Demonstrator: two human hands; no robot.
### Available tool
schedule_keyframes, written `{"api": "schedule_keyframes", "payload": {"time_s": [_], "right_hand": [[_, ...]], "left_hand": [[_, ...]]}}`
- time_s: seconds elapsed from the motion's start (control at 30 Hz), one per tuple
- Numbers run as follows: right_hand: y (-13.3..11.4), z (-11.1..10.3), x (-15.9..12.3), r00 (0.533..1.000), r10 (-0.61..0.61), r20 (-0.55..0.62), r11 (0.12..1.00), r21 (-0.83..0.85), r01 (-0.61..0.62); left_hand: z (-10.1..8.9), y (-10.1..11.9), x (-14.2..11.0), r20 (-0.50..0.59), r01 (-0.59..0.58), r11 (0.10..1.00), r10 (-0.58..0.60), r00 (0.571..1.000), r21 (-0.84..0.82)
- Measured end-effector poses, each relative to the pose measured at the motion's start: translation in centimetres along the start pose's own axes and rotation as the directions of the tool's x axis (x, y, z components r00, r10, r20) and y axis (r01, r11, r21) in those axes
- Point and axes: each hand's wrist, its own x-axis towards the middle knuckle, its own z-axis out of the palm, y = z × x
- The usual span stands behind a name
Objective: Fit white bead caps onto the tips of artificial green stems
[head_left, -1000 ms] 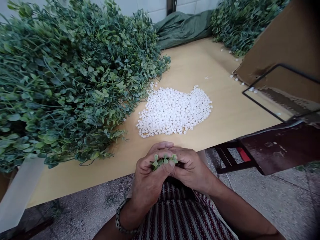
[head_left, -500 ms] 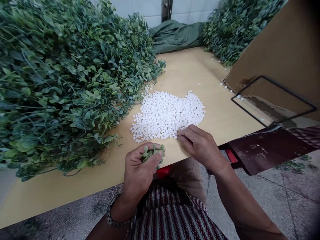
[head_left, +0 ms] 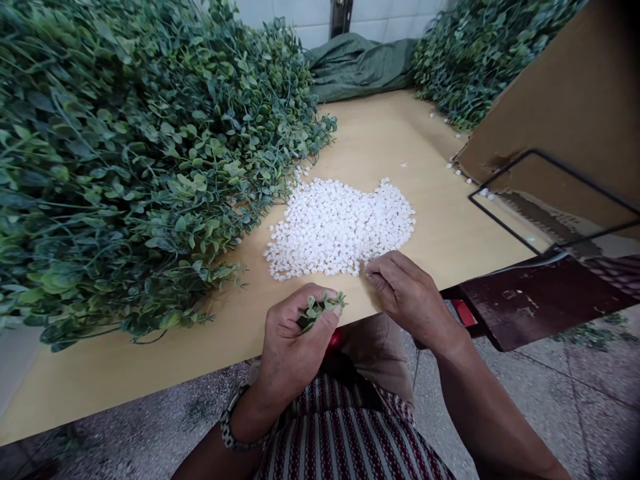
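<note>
Between the thumb and fingers of my left hand (head_left: 297, 337) is a small sprig of artificial leaves (head_left: 320, 307), its lower part hidden in the grip. My right hand (head_left: 413, 297) is closed in a pinch at the near right edge of a pile of small white plastic beads or caps (head_left: 340, 227). Whatever its fingertips hold, if anything, is too small or hidden to make out. The pile lies spread on the tan tabletop (head_left: 200, 363), just beyond both hands.
A large heap of artificial greenery (head_left: 135, 153) covers the left side. More greenery (head_left: 490, 60) stands at the back right, beside a cardboard box (head_left: 560, 113) and a black wire frame (head_left: 555, 173). A green cloth sack (head_left: 360, 67) lies at the back. A dark red bench (head_left: 540, 307) stands right.
My left hand has moved slightly right with the sprig, toward my right hand. My right hand has drawn slightly back to the right from the edge of the white pile.
</note>
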Motion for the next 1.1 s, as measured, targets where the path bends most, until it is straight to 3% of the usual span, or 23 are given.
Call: {"api": "schedule_keyframes", "payload": {"time_s": [0.2,0.3,0.4,0.47,0.6,0.8,0.9,1.1], "right_hand": [[0.1,-0.6,0.3,0.994,0.01,0.113,1.0,0.002,-0.01],[0.2,-0.3,0.1,0.999,-0.003,0.034,0.999,0.032,0.002],[0.1,-0.1,-0.4,0.998,0.043,-0.056,0.975,0.222,-0.029],[-0.3,-0.2,-0.7,0.988,0.143,-0.063,0.886,0.454,-0.099],[-1.1,0.0,-1.1,0.971,0.236,0.027,0.545,0.824,-0.155],[-2.1,0.7,-1.1,0.971,0.185,0.151,0.119,0.977,-0.175],[-2.3,0.9,-1.0,0.973,0.154,0.169,0.021,0.984,-0.175],[-2.4,1.2,-1.3,0.973,0.124,0.194,-0.037,0.981,-0.191]], "left_hand": [[-0.2,-0.6,-0.3,0.047,-0.074,0.995,0.077,0.996,-0.072],[-0.2,-0.9,-0.4,0.014,-0.078,0.989,0.08,0.997,-0.123],[-0.2,-0.7,-0.4,-0.011,-0.053,0.99,0.052,0.999,-0.129],[-0.1,-0.5,-0.4,-0.021,-0.021,0.994,0.019,1.0,-0.105],[0.5,0.1,-0.4,0.031,0.002,0.998,0.0,1.0,-0.068],[1.1,0.5,-0.3,0.157,-0.034,0.997,0.044,0.987,-0.064],[1.2,0.5,-0.2,0.176,-0.048,0.998,0.056,0.983,-0.052],[1.2,0.6,-0.3,0.164,-0.083,0.996,0.086,0.983,-0.022]]}}
